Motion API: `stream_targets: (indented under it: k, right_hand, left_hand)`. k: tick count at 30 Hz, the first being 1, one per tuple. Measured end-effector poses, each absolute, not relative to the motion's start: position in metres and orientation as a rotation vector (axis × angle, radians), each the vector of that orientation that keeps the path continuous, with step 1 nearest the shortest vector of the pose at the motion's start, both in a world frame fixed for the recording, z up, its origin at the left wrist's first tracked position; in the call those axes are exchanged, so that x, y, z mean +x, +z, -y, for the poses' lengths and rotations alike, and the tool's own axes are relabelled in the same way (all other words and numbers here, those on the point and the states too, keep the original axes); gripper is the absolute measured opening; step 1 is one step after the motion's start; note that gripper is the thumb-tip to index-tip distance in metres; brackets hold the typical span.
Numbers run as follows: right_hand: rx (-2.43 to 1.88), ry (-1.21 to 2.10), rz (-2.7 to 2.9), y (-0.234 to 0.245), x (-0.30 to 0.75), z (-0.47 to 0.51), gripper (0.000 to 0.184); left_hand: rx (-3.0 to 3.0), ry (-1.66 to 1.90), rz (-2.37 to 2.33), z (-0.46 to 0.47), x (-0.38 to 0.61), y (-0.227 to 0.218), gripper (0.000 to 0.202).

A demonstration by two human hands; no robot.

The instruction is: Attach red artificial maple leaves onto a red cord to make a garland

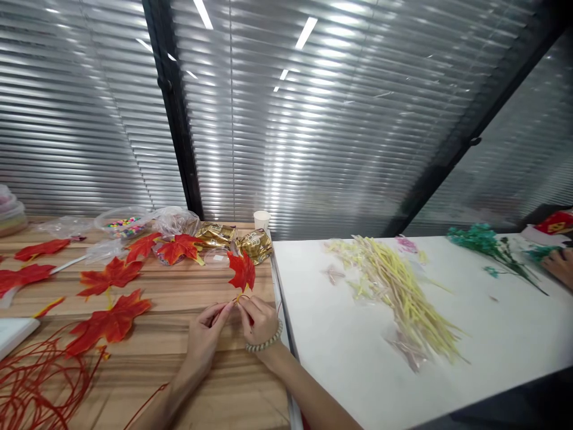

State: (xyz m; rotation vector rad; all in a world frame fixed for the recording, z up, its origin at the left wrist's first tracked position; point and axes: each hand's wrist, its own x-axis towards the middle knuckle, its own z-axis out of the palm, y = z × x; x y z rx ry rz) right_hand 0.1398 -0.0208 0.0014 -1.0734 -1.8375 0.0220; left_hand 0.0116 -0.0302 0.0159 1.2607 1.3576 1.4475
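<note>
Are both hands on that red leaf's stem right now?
Touching. The head view shows left hand and right hand fingertips pinching the stem below the upright red leaf.

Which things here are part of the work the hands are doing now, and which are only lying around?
In use:
- maple leaf, held at its stem by left hand and right hand
- loose leaves and red wires on the wooden table

Lying about:
- paper cup
- gold packets
- bead tub
- yellow stems
- teal flowers

Gold snack packets (233,237) w/ print too small to read, no other legible text, labels, nos.
</note>
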Motion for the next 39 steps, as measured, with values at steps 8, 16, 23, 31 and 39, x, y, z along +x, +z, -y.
stream_targets:
  k: [8,16,23,31,39]
  right_hand:
    - [-1.075,-0.160,1.783,0.000,0.140,0.027,0.025]
    - [-1.042,-0.194,1.820,0.004,0.144,0.027,0.034]
    - [-1.052,-0.250,1.857,-0.001,0.139,0.032,0.034]
    - [-0.834,0.384,1.950,0.016,0.144,0.037,0.045]
    - [-0.934,1.034,1.353,0.003,0.145,0.028,0.027]
  left_hand:
    - [1.323,1.439,-1.346,0.030,0.012,0.010,0.029]
    - [1.426,1.429,-1.308,0.032,0.013,0.017,0.029]
    - [1.457,1.365,-1.285,0.029,0.010,0.009,0.033]
    - [1.378,1.395,-1.375,0.022,-0.002,0.015,0.039]
    - [1.912,1.229,-1.254,0.030,0.002,0.017,0.027]
